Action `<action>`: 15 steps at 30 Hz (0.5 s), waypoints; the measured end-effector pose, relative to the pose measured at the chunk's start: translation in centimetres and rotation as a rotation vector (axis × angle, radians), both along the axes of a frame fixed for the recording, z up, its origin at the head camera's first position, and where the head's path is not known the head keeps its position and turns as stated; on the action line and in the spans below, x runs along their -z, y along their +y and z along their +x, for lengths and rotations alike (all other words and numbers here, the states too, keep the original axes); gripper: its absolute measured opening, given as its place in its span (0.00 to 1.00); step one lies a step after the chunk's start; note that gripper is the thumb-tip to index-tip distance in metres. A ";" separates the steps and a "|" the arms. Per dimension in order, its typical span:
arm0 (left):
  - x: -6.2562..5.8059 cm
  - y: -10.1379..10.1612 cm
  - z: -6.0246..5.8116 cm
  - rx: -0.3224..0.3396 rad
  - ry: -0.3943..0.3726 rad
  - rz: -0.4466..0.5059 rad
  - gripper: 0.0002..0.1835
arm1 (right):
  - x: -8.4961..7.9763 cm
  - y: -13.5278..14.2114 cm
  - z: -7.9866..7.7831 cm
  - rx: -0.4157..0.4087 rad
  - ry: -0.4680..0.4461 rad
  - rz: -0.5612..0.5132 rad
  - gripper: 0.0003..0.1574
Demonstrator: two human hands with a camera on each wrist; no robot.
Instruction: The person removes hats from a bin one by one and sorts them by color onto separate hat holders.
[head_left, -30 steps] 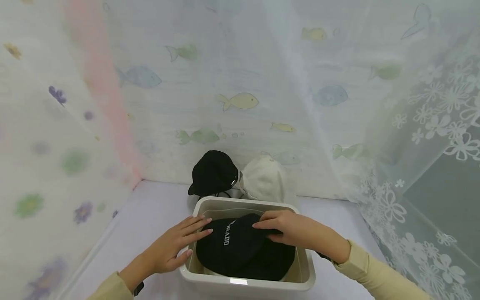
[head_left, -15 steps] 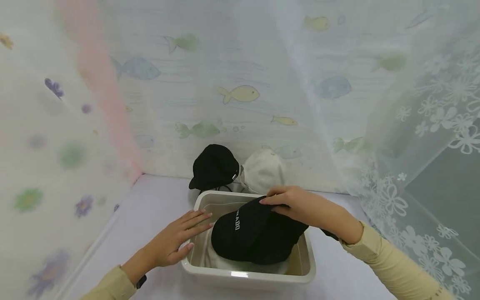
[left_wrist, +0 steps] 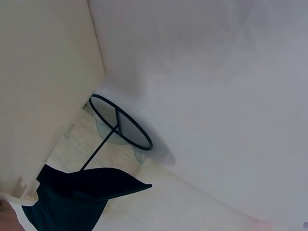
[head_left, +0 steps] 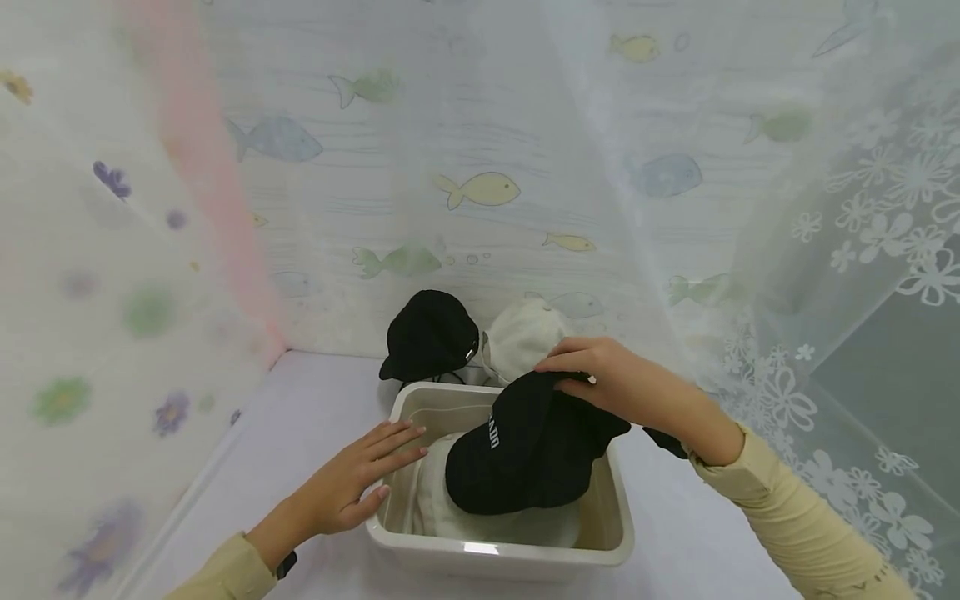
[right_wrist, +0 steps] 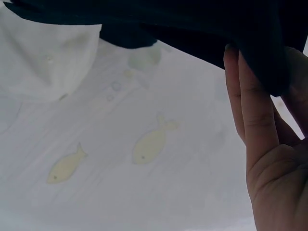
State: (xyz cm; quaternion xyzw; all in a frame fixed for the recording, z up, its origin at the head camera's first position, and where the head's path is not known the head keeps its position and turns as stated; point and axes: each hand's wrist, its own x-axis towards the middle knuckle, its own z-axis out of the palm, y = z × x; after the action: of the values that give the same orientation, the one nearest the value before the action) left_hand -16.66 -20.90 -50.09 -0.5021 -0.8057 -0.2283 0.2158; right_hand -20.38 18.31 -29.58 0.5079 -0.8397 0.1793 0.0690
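Note:
My right hand [head_left: 618, 379] pinches the edge of a black baseball cap [head_left: 517, 454] with white lettering on its front. The cap is tilted, its brim end low over the bin and its gripped edge above the far rim. In the right wrist view, the fingers [right_wrist: 257, 106] lie along the dark cloth [right_wrist: 144, 12]. A cream plastic bin [head_left: 495, 552] stands beneath, and a white cap [head_left: 435, 500] lies inside, partly covered by the black one. My left hand [head_left: 360, 475] rests at the bin's left rim with fingers spread and fairly straight.
Behind the bin, another black cap [head_left: 431, 333] sits on a thin wire stand [left_wrist: 98, 151] with a round base. Beside it is an off-white cap [head_left: 521, 337]. Sheer curtains with printed fish and flowers [head_left: 480, 187] enclose the white-covered surface [head_left: 315, 400].
My right hand has lifted the lettered black cap up and to the right from inside the bin, uncovering the white cap below. My left hand has stayed at the rim.

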 end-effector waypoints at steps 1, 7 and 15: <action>0.0 0.0 0.0 -0.001 0.000 0.000 0.29 | -0.1 0.0 -0.1 0.004 0.006 -0.010 0.24; -0.1 -0.1 0.1 -0.004 -0.005 -0.004 0.30 | -0.9 0.3 -0.6 0.024 0.035 -0.069 0.24; -0.2 -0.1 0.2 -0.002 0.002 -0.003 0.31 | -2.1 0.8 -1.7 0.025 0.130 -0.191 0.25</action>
State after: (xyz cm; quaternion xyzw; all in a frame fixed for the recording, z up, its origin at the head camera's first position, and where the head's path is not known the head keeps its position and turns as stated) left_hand -16.42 -20.96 -49.92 -0.5020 -0.8063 -0.2263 0.2160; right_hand -22.12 19.13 -27.44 0.4990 -0.8189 0.2241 0.1738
